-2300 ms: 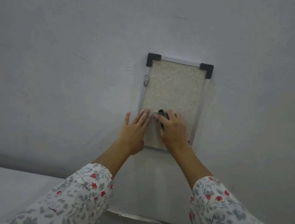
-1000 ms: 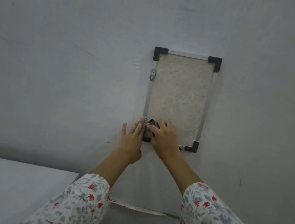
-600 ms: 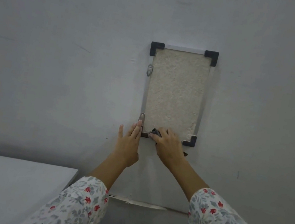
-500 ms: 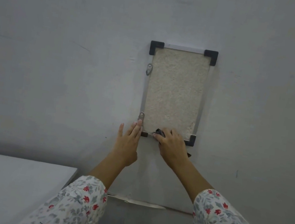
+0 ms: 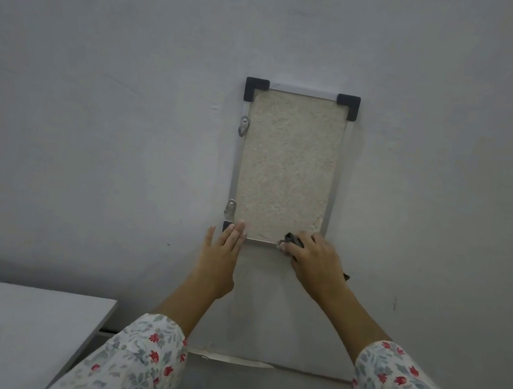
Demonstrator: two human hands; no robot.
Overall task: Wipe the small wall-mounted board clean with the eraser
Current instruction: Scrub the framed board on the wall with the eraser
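The board [image 5: 287, 165] hangs on the grey wall [image 5: 94, 99], a narrow upright rectangle with its long axis running top to bottom, a pale speckled face inside a thin metal frame with black corner caps. It lies straight ahead of the person, and nearly all of it is above both hands, which sit at its lower edge.

The eraser [image 5: 293, 239] is a small dark thing at the board's lower right corner, mostly hidden under the right hand [image 5: 318, 265]; only its dark top edge and a tip behind the wrist show. That hand is closed around it, fingers curled, pressing it where the face meets the bottom frame. The right hand is therefore the one placed to work, and any further wiping would have to go up along the long axis or left across the bottom edge.

The left hand [image 5: 221, 256] is spread flat with fingers together and straight, palm on the wall just below the lower left corner, fingertips [image 5: 237, 227] touching the black cap there. It holds nothing and seems to steady the frame.

Low on the left a white tabletop [image 5: 4, 332] stands near the wall.
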